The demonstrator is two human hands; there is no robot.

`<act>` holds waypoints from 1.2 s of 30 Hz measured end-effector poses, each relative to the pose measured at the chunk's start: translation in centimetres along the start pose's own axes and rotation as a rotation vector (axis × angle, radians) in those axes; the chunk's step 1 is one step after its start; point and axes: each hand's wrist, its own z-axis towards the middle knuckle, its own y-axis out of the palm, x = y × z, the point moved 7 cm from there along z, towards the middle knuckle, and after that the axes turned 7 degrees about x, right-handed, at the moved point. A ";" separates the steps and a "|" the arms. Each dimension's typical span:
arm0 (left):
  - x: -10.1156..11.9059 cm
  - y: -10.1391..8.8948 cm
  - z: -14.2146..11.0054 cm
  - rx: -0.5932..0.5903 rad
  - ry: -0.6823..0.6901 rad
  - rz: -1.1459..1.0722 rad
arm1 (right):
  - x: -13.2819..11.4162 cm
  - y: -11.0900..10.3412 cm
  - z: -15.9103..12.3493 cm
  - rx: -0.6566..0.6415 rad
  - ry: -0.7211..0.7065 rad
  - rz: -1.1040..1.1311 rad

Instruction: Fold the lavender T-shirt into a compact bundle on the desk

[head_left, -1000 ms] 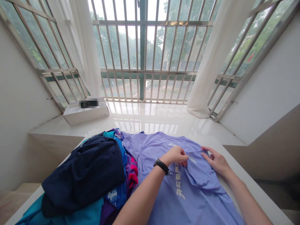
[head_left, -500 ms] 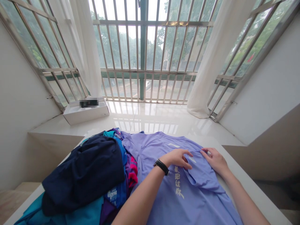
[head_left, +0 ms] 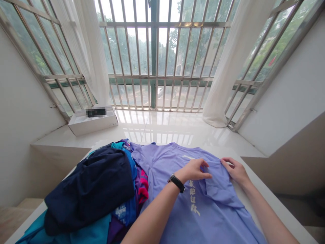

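A lavender T-shirt (head_left: 167, 169) with a column of pale printed characters lies spread on the white table, its collar toward the window. At the shirt's right shoulder, my right hand (head_left: 235, 171) pinches the edge of the fabric between thumb and fingers. My left hand (head_left: 195, 169), with a black-strapped watch (head_left: 177, 182) on the wrist, is over the upper chest. Its thumb and fingers are apart and hold nothing. Folds run across the right sleeve (head_left: 223, 193) below the hands.
A heap of clothes, topped by a dark navy garment (head_left: 93, 189), lies left of the shirt. Beyond the table (head_left: 256, 179) is a glossy white sill (head_left: 162, 125) with an open white box (head_left: 93, 123). A barred window and curtains (head_left: 218, 101) stand behind.
My right hand has shifted slightly right, drawing the shirt's shoulder edge outward. The sleeve's folds have changed and its pale mark no longer shows. My left thumb and fingers have spread.
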 end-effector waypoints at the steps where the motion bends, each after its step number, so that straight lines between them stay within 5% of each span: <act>1: 0.0 0.2 -0.1 -0.011 -0.009 0.005 | -0.1 0.0 0.1 0.009 -0.012 0.017; 11: 0.7 1.2 -0.4 -0.199 0.074 0.044 | -1.4 0.0 -0.1 0.054 -0.168 -0.205; 21: -0.4 1.8 -1.1 -0.246 -0.093 -0.169 | -2.0 -0.3 -0.1 0.107 -0.202 -0.237; 30: -0.2 1.2 -1.6 -0.470 -0.159 -0.264 | -2.2 -0.6 -0.2 0.124 -0.203 -0.218; 36: 0.6 1.2 -2.5 -0.621 -0.151 -0.133 | -2.6 0.1 -0.6 0.056 -0.245 -0.194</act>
